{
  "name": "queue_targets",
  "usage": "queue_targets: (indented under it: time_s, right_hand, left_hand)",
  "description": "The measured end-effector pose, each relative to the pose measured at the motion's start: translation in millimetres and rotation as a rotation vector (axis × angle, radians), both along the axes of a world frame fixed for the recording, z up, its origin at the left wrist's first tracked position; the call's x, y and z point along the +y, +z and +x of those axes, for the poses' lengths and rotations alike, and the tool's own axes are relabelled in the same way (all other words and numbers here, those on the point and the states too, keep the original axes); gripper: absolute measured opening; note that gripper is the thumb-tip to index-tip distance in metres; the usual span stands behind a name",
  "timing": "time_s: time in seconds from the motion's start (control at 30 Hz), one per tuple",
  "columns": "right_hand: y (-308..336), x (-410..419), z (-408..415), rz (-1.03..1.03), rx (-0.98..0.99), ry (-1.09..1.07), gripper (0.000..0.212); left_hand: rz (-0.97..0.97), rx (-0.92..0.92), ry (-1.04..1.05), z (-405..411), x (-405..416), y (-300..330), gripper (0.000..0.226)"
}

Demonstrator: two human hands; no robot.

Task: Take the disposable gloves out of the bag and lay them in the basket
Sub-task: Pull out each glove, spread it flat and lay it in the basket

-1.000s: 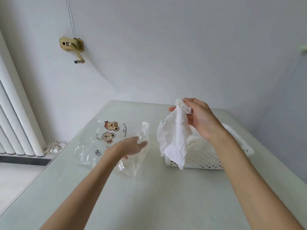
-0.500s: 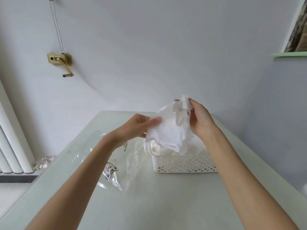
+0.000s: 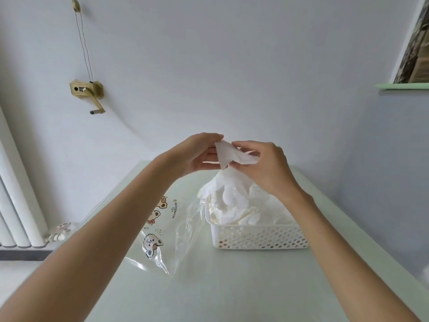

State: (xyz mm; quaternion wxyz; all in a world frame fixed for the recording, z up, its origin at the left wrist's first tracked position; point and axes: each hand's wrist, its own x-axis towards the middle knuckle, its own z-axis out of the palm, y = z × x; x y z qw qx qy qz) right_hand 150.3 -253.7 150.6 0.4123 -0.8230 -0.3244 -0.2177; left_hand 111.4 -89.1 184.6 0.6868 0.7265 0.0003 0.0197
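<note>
Both hands are now meeting above the basket, where half a second ago the left hand (image 3: 197,154) was only reaching the hanging glove (image 3: 228,154) from the side. Its upper end is being pinched between the left thumb and straighter fingers on one side and the curled thumb and fingertips of the right hand (image 3: 260,168) on the other, so the white film is sticking out between the two sets of fingers. From there the glove is trailing down under the right palm to the pile of gloves (image 3: 246,210) already heaped in the white perforated basket (image 3: 260,238), and its lower end is touching that pile. The basket is sitting toward the far right part of the desk (image 3: 209,287). Just beside its left wall the clear bag (image 3: 162,228), printed with cartoon bears, is lying flat and crumpled on the desk. Beyond the desk's far left corner, a brass crank fitting (image 3: 87,91) is hanging on the wall.
</note>
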Motion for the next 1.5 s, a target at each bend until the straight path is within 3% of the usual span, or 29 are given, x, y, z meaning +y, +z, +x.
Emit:
queue_targets:
  time_s: [0.1, 0.17, 0.27, 0.33, 0.37, 0.43, 0.5, 0.67, 0.8, 0.9, 1.0, 1.1, 1.17, 1.23, 1.33, 1.5]
  right_hand:
    - [11.3, -5.8, 2.3, -0.141, 0.053, 0.078, 0.015]
    - [21.1, -11.0, 1.0, -0.170, 0.102, 0.126, 0.017]
    - [33.5, -18.9, -2.6, -0.040, 0.351, 0.306, 0.026]
    - [38.2, -22.3, -3.4, 0.081, 0.532, 0.421, 0.020]
    - [39.5, -24.7, -1.9, 0.141, 0.585, 0.451, 0.018]
    - [39.5, -30.3, 3.3, 0.241, 0.655, 0.481, 0.016]
    - [37.9, -40.9, 6.8, 0.276, 0.697, 0.493, 0.017]
    - [32.6, -59.0, 15.7, 0.115, 0.605, 0.285, 0.028]
    - [29.3, -54.2, 22.6, 0.173, 0.459, 0.123, 0.029]
    - [24.8, -45.4, 17.7, 0.091, 0.396, 0.106, 0.045]
    - [21.0, -27.4, 10.8, 0.106, 0.351, 0.129, 0.048]
    - [20.6, -9.5, 9.6, 0.245, 0.347, 0.166, 0.042]
    - [15.2, -3.6, 19.9, 0.331, 0.381, 0.137, 0.041]
    - [-0.5, -6.7, 36.2, 0.350, 0.483, 0.089, 0.041]
    - [-40.3, -29.4, 63.1, 0.222, 0.640, -0.079, 0.028]
    - [-86.4, -65.2, 90.4, -0.011, 0.498, -0.368, 0.026]
  left_hand:
    - [0.150, 0.041, -0.019, -5.1, 9.1, -2.5, 0.035]
    - [0.332, 0.018, 0.021, -11.4, 15.0, -5.0, 0.048]
    - [0.365, -0.132, 0.067, -10.0, 28.0, -13.3, 0.070]
    - [0.334, -0.194, -0.140, -13.2, 25.6, -18.9, 0.077]
    - [0.335, -0.204, -0.240, -11.7, 20.9, -21.8, 0.072]
    - [0.314, -0.228, -0.315, -13.8, 8.6, -22.7, 0.033]
    - [0.279, -0.260, -0.256, -16.3, -2.1, -19.0, 0.026]
    - [0.336, -0.250, -0.198, -0.4, -12.6, -19.2, 0.015]
    - [0.475, -0.230, -0.117, 9.3, -13.7, -24.6, 0.044]
    - [0.506, -0.251, -0.062, 4.0, 12.0, -29.0, 0.061]
    - [0.485, -0.283, -0.046, -10.0, 38.6, -22.7, 0.054]
    - [0.448, -0.292, -0.062, -16.2, 56.1, -6.7, 0.039]
    - [0.443, -0.265, -0.077, -8.2, 60.4, 1.2, 0.043]
    - [0.578, -0.207, -0.031, 14.5, 55.7, -4.1, 0.043]
    - [0.836, -0.129, 0.075, 66.9, 36.8, -46.5, 0.021]
    - [1.088, -0.121, 0.206, 118.2, 10.6, -104.4, 0.029]
